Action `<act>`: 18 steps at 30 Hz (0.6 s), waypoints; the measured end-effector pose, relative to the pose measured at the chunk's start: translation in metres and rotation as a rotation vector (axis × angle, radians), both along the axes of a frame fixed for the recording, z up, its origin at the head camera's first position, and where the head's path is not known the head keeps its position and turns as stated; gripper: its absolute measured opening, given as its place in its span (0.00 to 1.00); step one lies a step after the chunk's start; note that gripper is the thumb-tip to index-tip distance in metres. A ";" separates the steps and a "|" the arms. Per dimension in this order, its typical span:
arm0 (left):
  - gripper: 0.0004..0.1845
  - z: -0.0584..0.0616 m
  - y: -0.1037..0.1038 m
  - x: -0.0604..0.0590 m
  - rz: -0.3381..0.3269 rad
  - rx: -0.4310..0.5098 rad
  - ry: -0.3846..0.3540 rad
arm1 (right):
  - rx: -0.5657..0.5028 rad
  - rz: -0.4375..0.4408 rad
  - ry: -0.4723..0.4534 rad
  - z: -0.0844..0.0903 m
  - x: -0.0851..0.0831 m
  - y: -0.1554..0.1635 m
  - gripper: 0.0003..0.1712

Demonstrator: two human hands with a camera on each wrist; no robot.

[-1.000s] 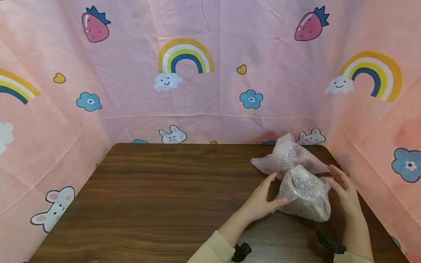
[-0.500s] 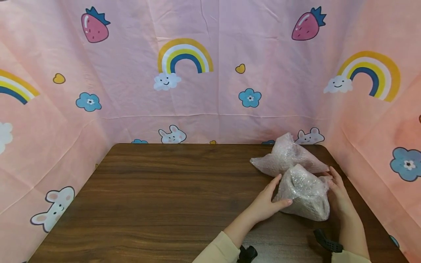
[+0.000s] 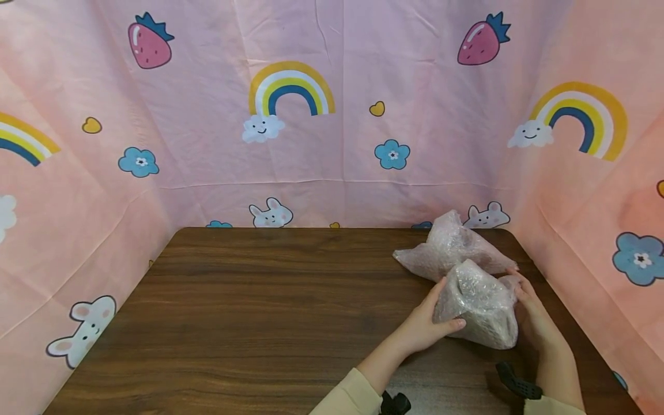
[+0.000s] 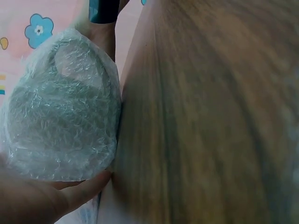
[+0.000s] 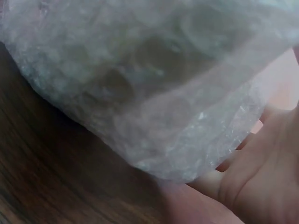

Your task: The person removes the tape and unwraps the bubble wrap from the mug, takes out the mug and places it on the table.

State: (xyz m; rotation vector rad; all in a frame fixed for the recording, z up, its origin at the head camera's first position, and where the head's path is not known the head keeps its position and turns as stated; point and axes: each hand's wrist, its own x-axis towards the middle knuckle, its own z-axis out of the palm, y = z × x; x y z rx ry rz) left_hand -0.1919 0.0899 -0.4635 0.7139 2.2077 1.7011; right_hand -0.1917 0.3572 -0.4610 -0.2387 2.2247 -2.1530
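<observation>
A bubble-wrapped bundle [image 3: 485, 311] sits near the table's right side, its clear wrap crumpled to a peak on top. My left hand [image 3: 426, 327] grips its left side, thumb across the front and fingers reaching round the back. Against the right side is my right hand [image 3: 536, 317], fingers bent round the upper edge. In the left wrist view the bundle [image 4: 65, 116] shows greyish-green through the wrap. Close up in the right wrist view, the wrap [image 5: 154, 126] fills most of the picture, with my right palm [image 5: 261, 182] beside it. What the wrap covers is hidden.
A second bubble-wrapped bundle [image 3: 448, 245] stands just behind the first, overlapped by it in the head view. Both are on a dark wood-grain table [image 3: 259, 311]. Pink printed cloth [image 3: 301, 155] hangs behind and along both sides.
My left hand has moved right and closed onto the bundle, its thumb now on the front. My right hand has come in leftward against the other side. The bundles have hardly moved.
</observation>
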 end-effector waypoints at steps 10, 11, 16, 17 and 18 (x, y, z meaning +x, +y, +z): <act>0.37 -0.002 -0.004 -0.004 -0.032 -0.008 0.067 | -0.038 0.021 0.054 0.002 0.000 -0.001 0.28; 0.37 -0.001 -0.005 -0.004 -0.033 -0.009 0.071 | -0.048 0.029 0.067 0.002 0.000 -0.001 0.27; 0.36 -0.003 -0.005 -0.004 -0.025 -0.014 0.075 | -0.068 0.054 0.118 0.002 -0.001 -0.002 0.24; 0.36 -0.003 -0.005 -0.005 -0.023 -0.013 0.076 | -0.066 0.055 0.122 0.002 -0.001 -0.002 0.23; 0.36 -0.004 -0.005 -0.005 -0.021 -0.011 0.076 | -0.059 0.053 0.124 0.003 0.000 -0.002 0.23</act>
